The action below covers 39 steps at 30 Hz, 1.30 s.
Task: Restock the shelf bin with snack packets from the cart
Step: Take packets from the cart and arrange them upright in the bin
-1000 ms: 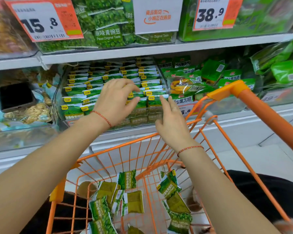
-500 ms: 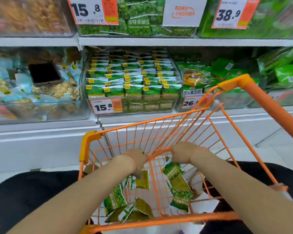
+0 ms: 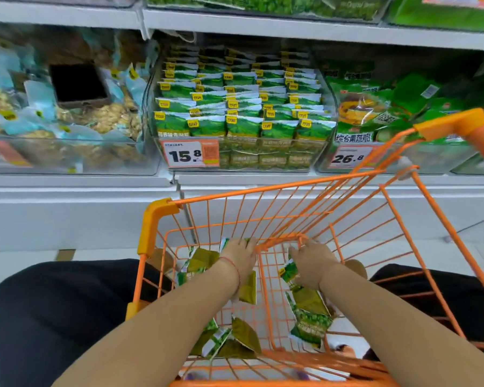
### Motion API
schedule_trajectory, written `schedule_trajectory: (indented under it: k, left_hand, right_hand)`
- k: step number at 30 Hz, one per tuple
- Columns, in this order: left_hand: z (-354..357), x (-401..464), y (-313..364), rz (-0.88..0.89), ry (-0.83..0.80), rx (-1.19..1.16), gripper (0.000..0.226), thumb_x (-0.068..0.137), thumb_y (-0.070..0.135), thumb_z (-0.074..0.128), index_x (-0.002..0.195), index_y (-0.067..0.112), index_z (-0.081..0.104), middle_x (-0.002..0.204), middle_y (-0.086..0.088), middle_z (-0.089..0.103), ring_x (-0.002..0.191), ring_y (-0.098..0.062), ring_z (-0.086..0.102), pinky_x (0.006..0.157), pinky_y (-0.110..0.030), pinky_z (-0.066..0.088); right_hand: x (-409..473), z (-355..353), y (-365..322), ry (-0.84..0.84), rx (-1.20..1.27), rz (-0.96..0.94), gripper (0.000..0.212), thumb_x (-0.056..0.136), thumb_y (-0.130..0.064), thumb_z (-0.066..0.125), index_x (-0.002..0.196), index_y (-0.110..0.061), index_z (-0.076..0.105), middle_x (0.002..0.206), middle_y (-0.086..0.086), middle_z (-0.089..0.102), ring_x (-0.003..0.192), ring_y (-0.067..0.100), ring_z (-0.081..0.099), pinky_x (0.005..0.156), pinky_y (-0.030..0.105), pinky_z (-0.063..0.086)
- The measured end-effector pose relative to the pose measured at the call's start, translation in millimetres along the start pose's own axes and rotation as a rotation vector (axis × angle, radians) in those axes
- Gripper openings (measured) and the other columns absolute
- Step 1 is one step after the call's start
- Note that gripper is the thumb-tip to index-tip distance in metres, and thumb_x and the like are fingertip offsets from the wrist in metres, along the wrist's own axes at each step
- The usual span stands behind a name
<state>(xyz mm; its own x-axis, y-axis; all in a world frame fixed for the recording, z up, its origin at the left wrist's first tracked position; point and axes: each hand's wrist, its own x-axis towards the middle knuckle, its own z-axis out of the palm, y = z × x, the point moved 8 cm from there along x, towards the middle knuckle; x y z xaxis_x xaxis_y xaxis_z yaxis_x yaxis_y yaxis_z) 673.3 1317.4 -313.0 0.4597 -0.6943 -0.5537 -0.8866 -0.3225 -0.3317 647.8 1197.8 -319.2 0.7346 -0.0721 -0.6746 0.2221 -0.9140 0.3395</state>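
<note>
Now both hands down in the cart point(image 3: 154, 219). Left hand point(image 3: 242, 254) and right hand point(image 3: 312, 261) each clutch a packet point(image 3: 289, 270); the bin point(image 3: 323, 146) lies ahead, above.

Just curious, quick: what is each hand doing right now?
Left hand: gripping a green packet.
Right hand: gripping another green packet.

My hands point(image 3: 242, 256) point(image 3: 313, 261) down in the cart point(image 3: 154, 219), packets point(image 3: 308, 317) under and behind my fingers; shelf bin point(image 3: 241, 152) beyond, ahead of my fingertips.
</note>
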Motion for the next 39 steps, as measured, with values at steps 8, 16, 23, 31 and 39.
schedule_trajectory:
  k: [8,16,23,31,39]
  left_hand:
    - [10.6,-5.3,1.6,-0.036,-0.065,0.128,0.069,0.095,0.048,0.046,0.150,0.013,0.023,0.157,-0.021,0.002,0.138,-0.050,0.017,0.107,-0.057,0.026]
    - [-3.2,-13.9,26.6,0.111,0.002,0.054,0.057,0.093,0.037,0.052,0.140,0.009,0.037,0.148,-0.019,0.024,0.121,-0.040,0.038,0.093,-0.049,0.038]
    - [24.1,-14.1,32.6,0.074,-0.164,-0.196,0.082,0.091,0.038,0.059,0.151,0.014,0.009,0.157,-0.018,-0.012,0.136,-0.051,0.017,0.094,-0.055,0.045]
    - [24.1,-9.2,25.1,0.097,-0.095,-0.323,0.050,0.096,0.010,0.043,0.143,0.016,0.029,0.147,-0.024,0.024,0.109,-0.040,0.054,0.078,-0.047,0.053]
    - [-27.9,-28.6,-11.9,0.017,-0.117,-0.656,0.042,0.101,0.031,0.041,0.139,0.015,0.041,0.127,-0.015,0.054,0.106,-0.032,0.055,0.080,-0.036,0.045]
  right_hand:
    - [1.4,-2.8,-10.1,0.060,0.230,-0.085,0.069,0.087,-0.049,0.061,0.139,-0.013,0.036,0.129,0.011,0.048,0.117,0.028,0.048,0.093,0.042,0.049]
    - [-5.9,-2.6,-21.1,0.026,0.364,-0.109,0.066,0.087,-0.039,0.063,0.138,-0.011,0.030,0.125,0.012,0.050,0.110,0.027,0.054,0.085,0.040,0.051]
    - [-7.3,8.0,-27.2,-0.032,0.293,-0.105,0.064,0.091,-0.035,0.060,0.141,-0.013,0.028,0.113,0.012,0.062,0.100,0.029,0.061,0.071,0.035,0.049]
    - [-9.0,5.6,-17.4,-0.080,0.562,-0.087,0.056,0.089,-0.026,0.060,0.135,-0.008,0.034,0.105,0.011,0.059,0.095,0.027,0.059,0.072,0.035,0.050]
    - [-38.9,-30.7,11.7,-0.256,0.913,0.023,0.075,0.083,-0.029,0.061,0.147,-0.008,0.029,0.104,0.014,0.054,0.063,0.021,0.049,0.055,0.029,0.050]
